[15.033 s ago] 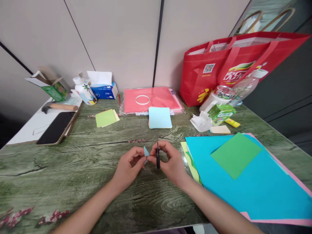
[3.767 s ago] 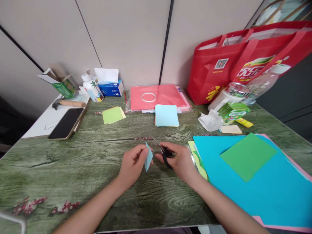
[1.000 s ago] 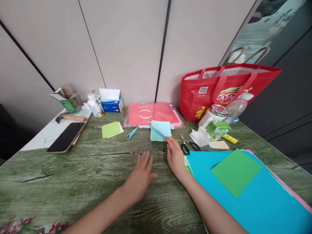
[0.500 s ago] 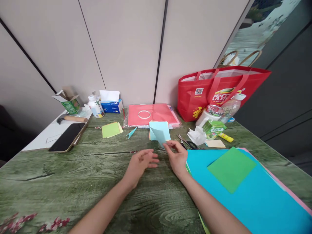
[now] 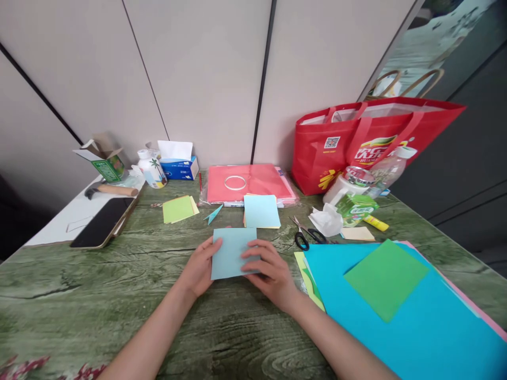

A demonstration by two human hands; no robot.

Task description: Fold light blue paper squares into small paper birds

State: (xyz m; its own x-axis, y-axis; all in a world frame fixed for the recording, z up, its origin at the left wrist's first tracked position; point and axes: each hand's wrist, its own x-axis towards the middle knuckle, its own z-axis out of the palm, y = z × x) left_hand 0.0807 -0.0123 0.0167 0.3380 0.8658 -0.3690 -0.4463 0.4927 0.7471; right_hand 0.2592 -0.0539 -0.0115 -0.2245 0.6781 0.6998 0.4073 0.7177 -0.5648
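Between my two hands is a square sheet of light blue paper (image 5: 232,258), tilted a little above the table. My left hand (image 5: 202,266) pinches its left edge, thumb on the front face. At the right edge my right hand (image 5: 271,269) grips it, fingers over the front and thumb behind or below. Just beyond lies a stack of light blue paper squares (image 5: 262,211) with orange-tan edges showing. To its left are a small folded blue paper piece (image 5: 214,214) and several yellow-green paper squares (image 5: 179,209).
Black-handled scissors (image 5: 303,235) lie right of my hands, near a crumpled tissue (image 5: 327,219). Large blue sheets (image 5: 356,332) with a green square (image 5: 387,281) cover the right side. A red bag (image 5: 317,153) stands behind; a phone (image 5: 103,222) and a hammer (image 5: 113,190) lie left.
The light blue sheet has come off the stack toward me and now faces me flat. My left hand has closed on its left edge; my right hand has moved nearer and still holds it.
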